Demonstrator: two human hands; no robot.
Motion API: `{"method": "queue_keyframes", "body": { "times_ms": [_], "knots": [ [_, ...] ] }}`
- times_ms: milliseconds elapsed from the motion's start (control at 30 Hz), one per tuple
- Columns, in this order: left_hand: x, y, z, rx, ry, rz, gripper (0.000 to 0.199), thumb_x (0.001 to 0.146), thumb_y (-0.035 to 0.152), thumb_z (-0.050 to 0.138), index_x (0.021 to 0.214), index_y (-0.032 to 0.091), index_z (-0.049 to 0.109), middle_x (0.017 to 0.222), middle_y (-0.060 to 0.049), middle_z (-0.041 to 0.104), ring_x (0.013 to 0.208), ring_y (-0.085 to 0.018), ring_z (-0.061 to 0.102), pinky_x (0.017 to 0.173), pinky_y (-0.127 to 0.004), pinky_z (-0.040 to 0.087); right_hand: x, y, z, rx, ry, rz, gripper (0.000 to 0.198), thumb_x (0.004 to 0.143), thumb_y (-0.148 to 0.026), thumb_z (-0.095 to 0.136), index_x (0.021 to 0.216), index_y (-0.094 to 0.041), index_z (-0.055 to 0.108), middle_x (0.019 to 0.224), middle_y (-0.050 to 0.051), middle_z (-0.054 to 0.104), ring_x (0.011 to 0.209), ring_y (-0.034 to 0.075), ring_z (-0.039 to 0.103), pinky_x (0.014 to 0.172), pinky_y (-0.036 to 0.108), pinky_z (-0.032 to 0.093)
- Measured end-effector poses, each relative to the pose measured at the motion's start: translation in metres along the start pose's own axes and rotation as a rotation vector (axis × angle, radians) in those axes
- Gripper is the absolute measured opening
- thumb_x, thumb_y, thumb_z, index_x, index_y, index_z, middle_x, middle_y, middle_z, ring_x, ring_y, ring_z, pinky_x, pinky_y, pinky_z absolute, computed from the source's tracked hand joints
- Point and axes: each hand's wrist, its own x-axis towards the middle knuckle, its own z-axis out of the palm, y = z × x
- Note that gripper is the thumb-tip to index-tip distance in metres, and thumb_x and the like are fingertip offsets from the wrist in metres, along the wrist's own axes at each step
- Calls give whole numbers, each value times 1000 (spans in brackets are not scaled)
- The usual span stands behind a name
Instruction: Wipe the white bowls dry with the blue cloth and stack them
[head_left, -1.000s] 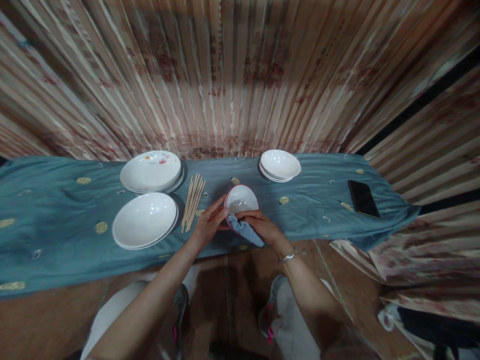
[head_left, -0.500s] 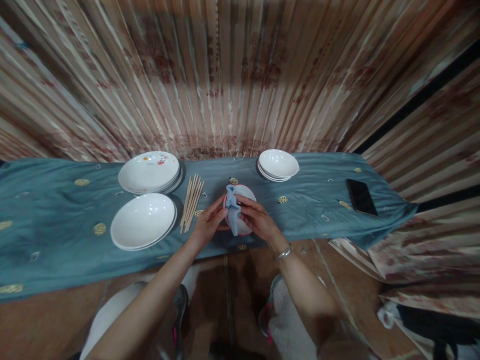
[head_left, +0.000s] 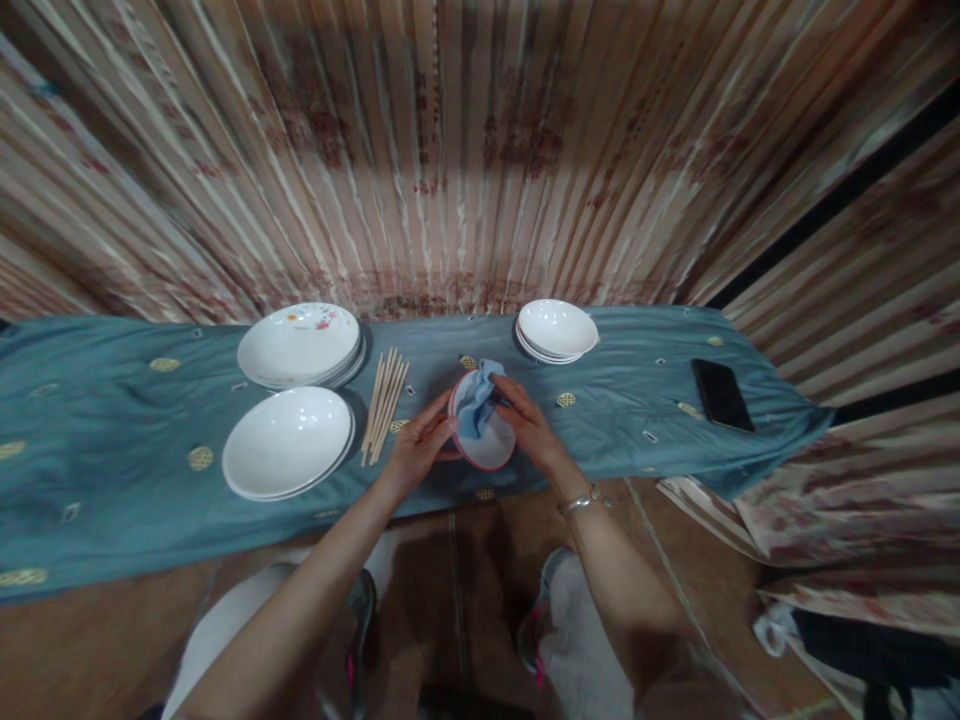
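Note:
A white bowl with a red rim is tilted above the front middle of the cloth-covered table. My left hand grips it by its left edge, thumb at the rim and fingers underneath. A light blue cloth lies bunched inside the bowl and up over its far right side. My right hand has its fingers closed on the cloth at the bowl's right edge. Left of my hands, several wooden chopsticks lie side by side.
Stacked plates with a flower pattern stand back left, with white dishes stacked in front. Small white bowls are stacked back right. A black phone lies at the right on the blue tablecloth. A pleated curtain hangs behind.
My right hand has moved slightly right, taking part of the cloth toward the bowl's far right side. More of the bowl's inside and red rim shows. My left hand has stayed nearly still.

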Motion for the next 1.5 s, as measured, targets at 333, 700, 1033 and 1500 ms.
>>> {"method": "queue_keyframes", "body": {
  "times_ms": [333,700,1033,1500],
  "knots": [
    [-2,4,2,-6,6,5,67,74,43,75,135,22,57,114,-8,71,102,-28,65,65,-33,63,-13,4,-5,-627,11,-46,54,84,-12,42,137,-18,54,144,12,50,135,23,45,118,44,31],
    [0,2,2,-6,7,9,69,72,44,76,134,22,58,115,-8,71,102,-28,66,63,-33,62,-25,-18,-7,-881,-134,-25,33,85,-8,45,104,-16,70,110,13,71,105,24,63,101,39,45],
    [0,1,2,-3,8,2,67,72,44,76,134,23,59,114,-8,71,100,-28,67,64,-33,62,-21,-20,-12,-727,-322,128,35,84,-13,45,96,-23,76,104,3,76,97,19,69,90,31,49],
    [-2,5,3,4,23,-11,63,75,36,73,134,22,58,99,-4,72,75,-17,66,62,-30,62,-22,-11,10,197,-298,308,28,73,-26,60,95,-19,76,86,-1,75,72,13,63,71,25,47]
  ]
}}
